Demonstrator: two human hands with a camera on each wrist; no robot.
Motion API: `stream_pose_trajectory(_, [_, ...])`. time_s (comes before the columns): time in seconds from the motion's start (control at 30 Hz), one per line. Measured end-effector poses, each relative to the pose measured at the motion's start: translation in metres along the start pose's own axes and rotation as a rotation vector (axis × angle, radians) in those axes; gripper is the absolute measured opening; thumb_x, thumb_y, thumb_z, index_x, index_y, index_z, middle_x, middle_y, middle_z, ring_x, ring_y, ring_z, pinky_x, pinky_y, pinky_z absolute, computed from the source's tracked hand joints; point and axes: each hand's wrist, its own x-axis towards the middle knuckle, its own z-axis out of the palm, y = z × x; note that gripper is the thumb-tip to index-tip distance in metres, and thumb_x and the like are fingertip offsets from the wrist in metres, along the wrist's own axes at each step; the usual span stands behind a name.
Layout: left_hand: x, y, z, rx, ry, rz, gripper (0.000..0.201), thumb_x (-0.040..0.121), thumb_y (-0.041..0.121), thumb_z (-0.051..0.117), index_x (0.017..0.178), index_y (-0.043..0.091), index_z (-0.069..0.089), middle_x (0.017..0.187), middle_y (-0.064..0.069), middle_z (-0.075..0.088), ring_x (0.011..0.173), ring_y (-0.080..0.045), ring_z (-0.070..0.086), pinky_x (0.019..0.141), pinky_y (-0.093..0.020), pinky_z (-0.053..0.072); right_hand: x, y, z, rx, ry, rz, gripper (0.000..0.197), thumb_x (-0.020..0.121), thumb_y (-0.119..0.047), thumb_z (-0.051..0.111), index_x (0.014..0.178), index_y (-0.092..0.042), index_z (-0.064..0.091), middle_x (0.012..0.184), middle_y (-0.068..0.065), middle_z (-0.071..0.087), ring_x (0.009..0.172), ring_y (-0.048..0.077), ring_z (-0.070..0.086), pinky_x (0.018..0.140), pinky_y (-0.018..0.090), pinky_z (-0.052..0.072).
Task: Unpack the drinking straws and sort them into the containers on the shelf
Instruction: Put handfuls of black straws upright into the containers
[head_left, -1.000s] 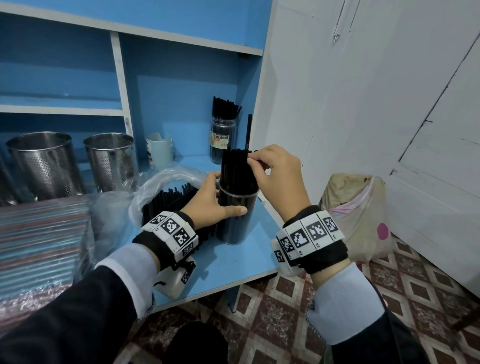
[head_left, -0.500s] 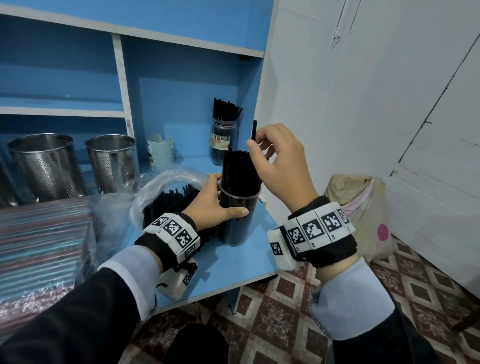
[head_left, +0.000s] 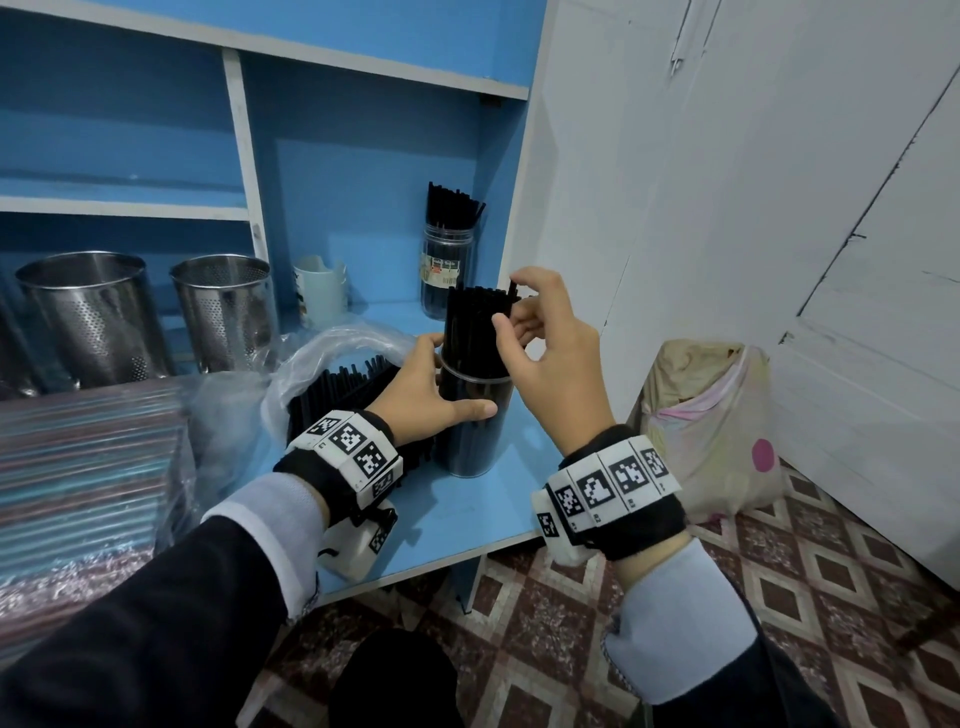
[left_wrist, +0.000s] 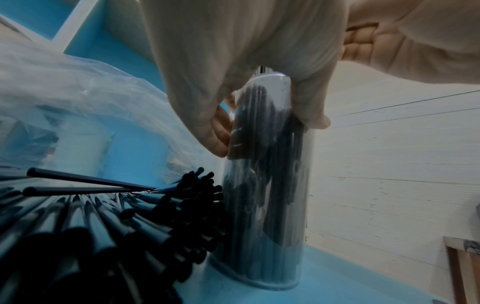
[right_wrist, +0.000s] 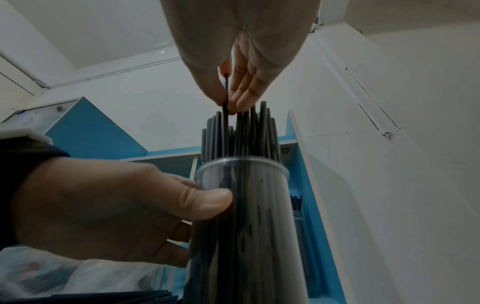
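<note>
L hand (head_left: 431, 395) gripped the clear tube (head_left: 470, 426) just below its rim, thumb across the front, fingers round the back; tube upright on the blue shelf (head_left: 457, 514), near the front edge and close to the shelf's R side panel. Tube packed w/ black straws (head_left: 475, 327), tops sticking up past the rim. R hand (head_left: 550, 358) above the bundle, grip pinching one straw (right_wrist: 226, 96) between thumb and fingertips (right_wrist: 244, 98), other fingers loosely curled. Open room: free air above the tube and to its R, past the shelf edge over the tiled floor. Tight on the L: loose black straws in the open plastic bag (head_left: 332, 348) lay just beside the tube base, some touching it in L wrist view. Second jar w/ straws (head_left: 447, 270) at the back, well behind. Two perforated steel holders (head_left: 98, 317) far L.

Vs 0.5 s ago: R hand lower, pinched straw's tip now near level w/ the rest of the bundle rather than standing clear above it. L hand and tube unchanged.
</note>
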Motion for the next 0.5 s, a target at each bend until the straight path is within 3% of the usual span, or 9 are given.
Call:
stream_pose_trajectory(0.13, [0.001, 0.0, 0.0, 0.009, 0.002, -0.002, 0.087, 0.071, 0.027, 0.088, 0.138, 0.017, 0.032, 0.128, 0.004, 0.053, 0.119, -0.014, 0.054, 0.096, -0.028, 0.044, -0.003, 0.0, 0.006, -0.016, 0.076, -0.009, 0.03, 0.091, -0.009, 0.062, 0.118, -0.017, 0.053, 0.079, 0.002, 0.059, 0.074, 0.013, 0.058, 0.073, 0.022, 0.051])
stream_pose_trajectory(0.27, [0.0, 0.0, 0.0, -0.002, 0.003, 0.0, 0.086, 0.071, 0.026, 0.088, 0.137, 0.018, 0.032, 0.127, 0.003, 0.054, 0.119, -0.013, 0.055, 0.093, -0.024, 0.044, -0.005, -0.004, 0.008, -0.002, 0.065, -0.002, 0.031, 0.092, -0.008, 0.061, 0.12, -0.017, 0.053, 0.08, 0.002, 0.059, 0.075, 0.014, 0.058, 0.074, 0.024, 0.051])
stream_pose_trajectory(0.4, [-0.001, 0.0, 0.0, 0.012, 0.003, 0.014, 0.084, 0.071, 0.026, 0.087, 0.135, 0.017, 0.034, 0.126, 0.001, 0.055, 0.119, -0.017, 0.055, 0.1, -0.033, 0.046, -0.01, -0.006, 0.008, -0.006, 0.025, -0.023, 0.043, 0.09, -0.006, 0.06, 0.123, -0.029, 0.043, 0.084, 0.0, 0.057, 0.077, 0.011, 0.055, 0.075, 0.019, 0.048])
stream_pose_trajectory(0.5, [-0.001, -0.001, 0.001, 0.001, 0.007, 0.017, 0.082, 0.072, 0.025, 0.087, 0.134, 0.017, 0.034, 0.128, -0.001, 0.055, 0.121, -0.019, 0.055, 0.106, -0.041, 0.045, -0.015, -0.004, 0.008, 0.05, 0.034, 0.039, 0.046, 0.09, -0.007, 0.062, 0.124, -0.029, 0.04, 0.086, -0.001, 0.06, 0.079, 0.011, 0.06, 0.076, 0.018, 0.05])
